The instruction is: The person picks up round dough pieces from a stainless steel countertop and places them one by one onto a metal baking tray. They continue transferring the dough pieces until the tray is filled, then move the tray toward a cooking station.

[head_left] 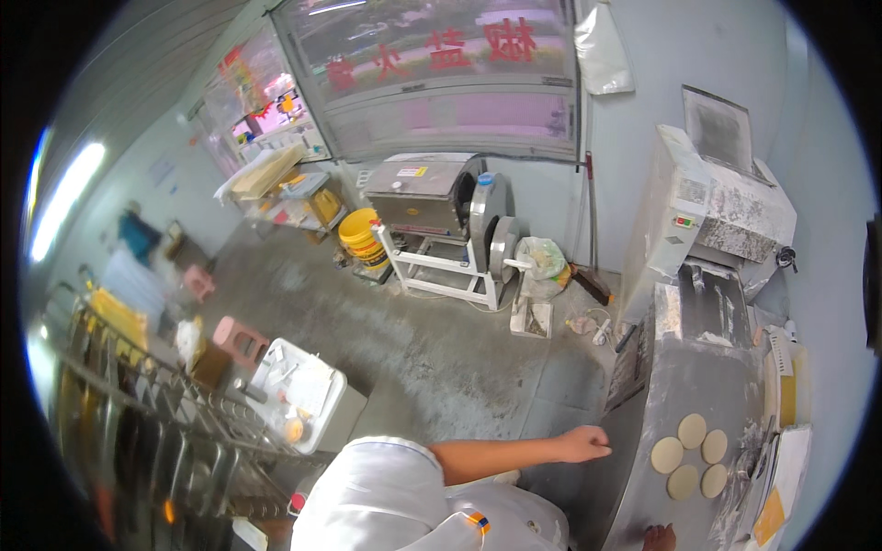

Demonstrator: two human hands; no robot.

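My left hand (584, 444) is held out at the end of my bent forearm, beside the near-left edge of the metal worktable (657, 395). Its fingers are curled in, and I see nothing in them. Of my right hand (659, 538), only the fingers show at the lower edge, over the tabletop; they look stretched out, and the rest is cut off. Several flat, round, pale dough discs (682, 482) lie in a ring on the metal top, ahead and to the right of my right hand. Neither hand touches them.
A floury dough-rolling machine (735, 216) stands at the table's far end. Boxes and papers (781, 477) line its right side. A steel mixer (418, 207), a yellow bucket (363, 241) and a broom (593, 285) stand farther off. A white bin (299, 390) and a rack (175, 441) are left.
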